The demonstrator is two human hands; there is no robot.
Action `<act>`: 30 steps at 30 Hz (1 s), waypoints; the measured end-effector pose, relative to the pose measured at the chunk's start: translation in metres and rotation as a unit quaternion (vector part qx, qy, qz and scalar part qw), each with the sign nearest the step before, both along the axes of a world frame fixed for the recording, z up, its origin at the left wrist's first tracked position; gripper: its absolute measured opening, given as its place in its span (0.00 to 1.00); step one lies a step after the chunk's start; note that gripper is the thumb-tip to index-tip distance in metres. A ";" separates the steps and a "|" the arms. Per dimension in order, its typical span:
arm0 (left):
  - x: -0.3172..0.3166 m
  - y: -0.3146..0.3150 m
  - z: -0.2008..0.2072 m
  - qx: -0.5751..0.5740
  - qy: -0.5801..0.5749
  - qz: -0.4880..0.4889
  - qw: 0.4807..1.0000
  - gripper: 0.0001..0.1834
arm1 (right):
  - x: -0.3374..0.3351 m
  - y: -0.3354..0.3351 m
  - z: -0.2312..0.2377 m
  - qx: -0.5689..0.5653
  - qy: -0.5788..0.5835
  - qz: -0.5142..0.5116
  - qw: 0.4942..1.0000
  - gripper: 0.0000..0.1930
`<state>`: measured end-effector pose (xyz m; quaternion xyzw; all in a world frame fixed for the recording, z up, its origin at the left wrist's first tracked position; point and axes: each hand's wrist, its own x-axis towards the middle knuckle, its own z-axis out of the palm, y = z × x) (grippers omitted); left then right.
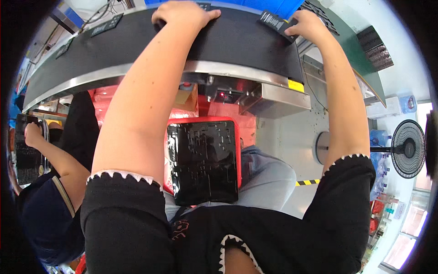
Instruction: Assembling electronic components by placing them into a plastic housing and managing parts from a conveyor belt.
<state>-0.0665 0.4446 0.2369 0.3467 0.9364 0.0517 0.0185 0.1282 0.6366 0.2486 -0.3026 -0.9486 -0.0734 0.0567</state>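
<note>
Both my arms reach forward over a black conveyor belt [246, 43]. My right hand [306, 26] pinches the near right end of a flat black pack with white print [273, 22], which looks like a battery, at the belt's right end. My left hand [185, 17] is at the belt's far edge, thumb stretched to the right and fingers partly hidden. Beside its thumb, part of another dark flat pack [204, 6] shows; whether the hand touches it I cannot tell. Further left on the belt lie similar flat packs [107, 26].
A glossy black moulded tray [203, 160] rests on a red container [238, 155] at my lap. The belt's metal edge [228, 68] runs before me. A co-worker's arm [59, 157] is at left. A blue bin [255, 6] stands beyond; a fan [407, 149] and green table [353, 50] are right.
</note>
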 end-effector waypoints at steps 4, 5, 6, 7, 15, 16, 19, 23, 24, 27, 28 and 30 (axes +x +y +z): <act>-0.004 -0.004 -0.010 0.037 0.042 -0.024 0.998 0.42 | 0.029 -0.084 -0.012 -0.058 0.228 -0.023 0.972 0.23; -0.003 -0.010 -0.010 0.049 0.048 -0.056 0.996 0.42 | 0.041 -0.119 -0.011 -0.132 0.296 -0.031 0.945 0.24; 0.001 -0.016 -0.010 0.064 0.055 -0.090 0.992 0.41 | 0.055 -0.151 -0.015 -0.208 0.326 -0.066 0.920 0.23; 0.005 -0.029 -0.013 0.058 0.056 -0.087 0.993 0.41 | 0.066 -0.179 -0.026 -0.286 0.355 -0.098 0.885 0.22; 0.044 -0.191 -0.061 0.370 0.133 -0.324 0.860 0.47 | 0.095 -0.303 -0.203 -0.487 0.201 -0.140 0.838 0.21; 0.053 -0.206 -0.065 0.339 0.105 -0.329 0.875 0.48 | 0.100 -0.307 -0.231 -0.487 0.204 -0.139 0.838 0.21; 0.066 -0.240 -0.099 0.244 0.025 -0.345 0.906 0.50 | 0.099 -0.312 -0.266 -0.317 0.180 -0.023 0.931 0.21; 0.070 -0.268 -0.159 0.124 -0.042 -0.360 0.924 0.50 | 0.088 -0.306 -0.245 -0.293 -0.087 -0.015 0.952 0.23; 0.068 -0.271 -0.176 0.106 -0.069 -0.365 0.922 0.49 | 0.086 -0.310 -0.239 -0.303 -0.080 -0.009 0.950 0.23; 0.068 -0.276 -0.217 0.059 -0.107 -0.381 0.916 0.45 | 0.082 -0.308 -0.210 -0.328 -0.049 0.012 0.943 0.22; 0.069 -0.277 -0.222 0.020 -0.117 -0.396 0.911 0.43 | 0.081 -0.307 -0.199 -0.353 -0.019 0.025 0.935 0.22; 0.072 -0.277 -0.228 0.021 -0.124 -0.402 0.907 0.41 | 0.073 -0.296 -0.172 -0.367 0.014 0.056 0.929 0.19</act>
